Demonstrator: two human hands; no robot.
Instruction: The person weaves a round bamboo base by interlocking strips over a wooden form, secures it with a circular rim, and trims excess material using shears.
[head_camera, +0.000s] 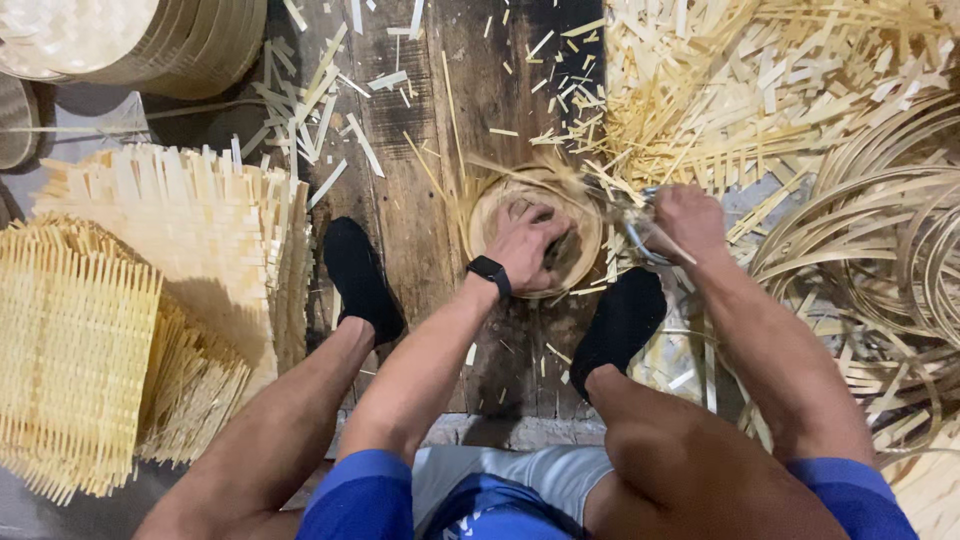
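Dark wooden floorboards (420, 200) at the frame's centre are littered with pale bamboo offcuts (760, 90), thickest at upper right. Centre frame, the left hand (527, 243) presses down, fingers spread, inside a small round woven basket (535, 240), seemingly pinning it steady, while the right hand (688, 222) just beside it is clenched around metal shears (640, 235) at its rim. Square woven mats (110, 330) are stacked at left.

basket centre: our left hand (527, 238) covers the middle of the round woven basket (535, 232).
tool: blurred in our right hand (688, 220); kind unclear.
stacked trays (150, 40): cut off by the top edge.
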